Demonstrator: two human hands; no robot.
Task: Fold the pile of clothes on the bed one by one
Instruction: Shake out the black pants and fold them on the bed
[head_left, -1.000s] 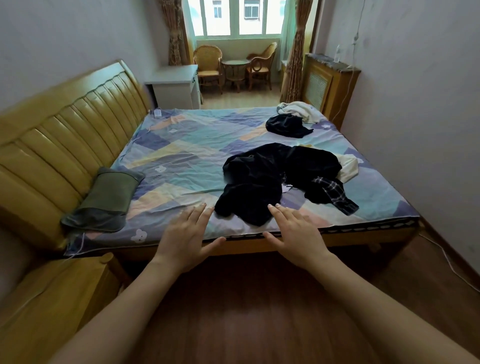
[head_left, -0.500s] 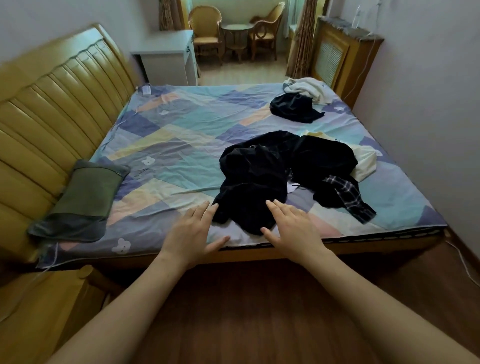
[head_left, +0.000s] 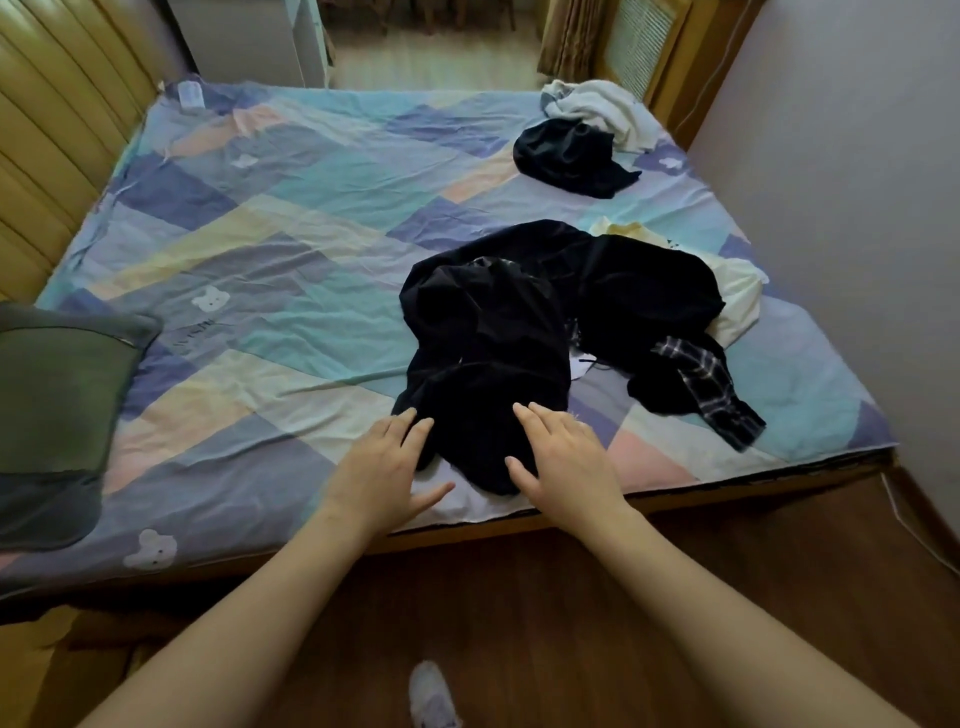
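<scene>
A heap of dark clothes (head_left: 545, 322) lies on the bed (head_left: 291, 270) near its front edge, with a plaid sleeve (head_left: 711, 379) trailing right and a cream garment (head_left: 737, 301) under its far side. The nearest black garment (head_left: 483, 374) hangs toward the edge. My left hand (head_left: 384, 467) reaches its left edge with straight, spread fingers. My right hand (head_left: 561, 457) lies over its lower right part, fingers straight. Neither hand grips cloth. A second small heap, a black piece (head_left: 566, 156) and a white one (head_left: 602, 111), lies at the far right corner.
A grey-green pillow (head_left: 57, 410) lies at the bed's left by the padded headboard (head_left: 57, 124). A wall (head_left: 857, 197) runs along the right side. A white bedside cabinet (head_left: 254, 36) stands beyond the bed. My shoe (head_left: 431, 696) stands on the wooden floor (head_left: 519, 623).
I have stepped closer and the view has tilted down. Both hands have moved forward from the bed's front edge onto the nearest black garment.
</scene>
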